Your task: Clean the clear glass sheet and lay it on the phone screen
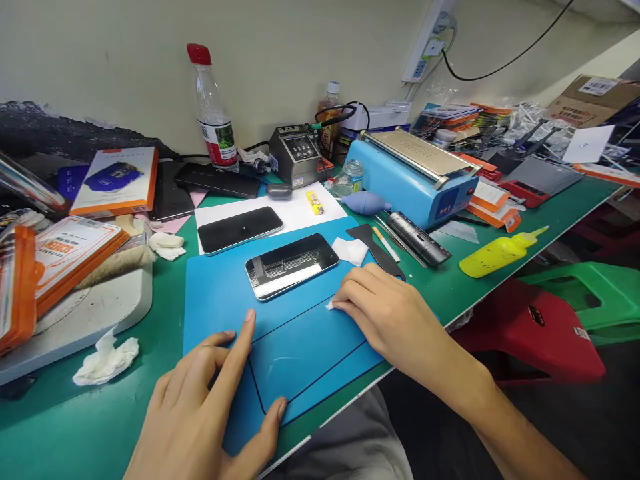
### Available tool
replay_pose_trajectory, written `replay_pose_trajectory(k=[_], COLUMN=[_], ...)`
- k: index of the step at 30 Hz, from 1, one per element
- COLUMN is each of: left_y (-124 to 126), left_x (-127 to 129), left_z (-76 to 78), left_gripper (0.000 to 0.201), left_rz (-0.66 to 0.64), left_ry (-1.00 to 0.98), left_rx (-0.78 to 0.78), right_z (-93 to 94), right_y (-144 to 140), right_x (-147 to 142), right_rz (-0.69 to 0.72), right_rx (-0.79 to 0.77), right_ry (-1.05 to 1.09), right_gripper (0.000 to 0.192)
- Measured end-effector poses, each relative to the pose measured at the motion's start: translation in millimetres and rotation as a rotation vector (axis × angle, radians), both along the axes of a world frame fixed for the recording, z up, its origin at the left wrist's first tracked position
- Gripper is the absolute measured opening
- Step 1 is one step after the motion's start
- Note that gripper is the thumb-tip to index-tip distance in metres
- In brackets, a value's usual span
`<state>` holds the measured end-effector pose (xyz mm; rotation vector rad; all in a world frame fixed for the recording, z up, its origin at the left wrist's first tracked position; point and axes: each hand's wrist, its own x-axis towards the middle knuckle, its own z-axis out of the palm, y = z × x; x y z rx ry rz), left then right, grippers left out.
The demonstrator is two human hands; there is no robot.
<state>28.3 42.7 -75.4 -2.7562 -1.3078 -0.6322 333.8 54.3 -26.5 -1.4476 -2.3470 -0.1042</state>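
The left hand (210, 407) lies spread and empty on the blue work mat (300, 353), finger and thumb pinning it. Ahead, a phone (291, 265) rests face-up on the mat. The right hand (387, 313) presses a small white wipe (331, 305) flat under its fingertips, just beside the phone; a careless sweep could nudge the phone or smear its glass.

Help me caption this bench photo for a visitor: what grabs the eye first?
The bright blue mat in the middle, with a shiny phone lying on it. The left hand presses flat on the mat's near edge while the right hand pinches a small white scrap. A yellow squeeze bottle lies at right.
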Motion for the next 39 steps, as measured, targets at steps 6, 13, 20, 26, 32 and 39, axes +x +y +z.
replay_pose_trajectory(k=[6, 13, 20, 26, 32, 39], left_y=[0, 1, -1, -3, -8, -8], left_x=[2, 2, 1, 6, 11, 6], left_z=[0.7, 0.9, 0.7, 3.5, 0.3, -13.2], left_gripper=[0.088, 0.086, 0.089, 0.087, 0.086, 0.098], left_rz=[-0.009, -0.005, 0.014, 0.013, 0.069, 0.126], left_ry=[0.011, 0.026, 0.007, -0.006, -0.032, -0.043], left_rx=[0.027, 0.019, -0.033, -0.032, -0.073, -0.126], right_z=[11.4, 2.6, 9.2, 8.5, 1.9, -3.0], right_y=[-35, -10, -19, -45, -45, -31], right_x=[10, 1, 10, 0, -39, 13], right_rz=[0.097, 0.032, 0.061, 0.048, 0.156, -0.409], right_rx=[-0.003, 0.063, 0.000, -0.015, -0.071, 0.019], right_ry=[-0.056, -0.084, -0.056, 0.021, 0.250, 0.856], right_gripper=[0.021, 0.018, 0.023, 0.017, 0.018, 0.018])
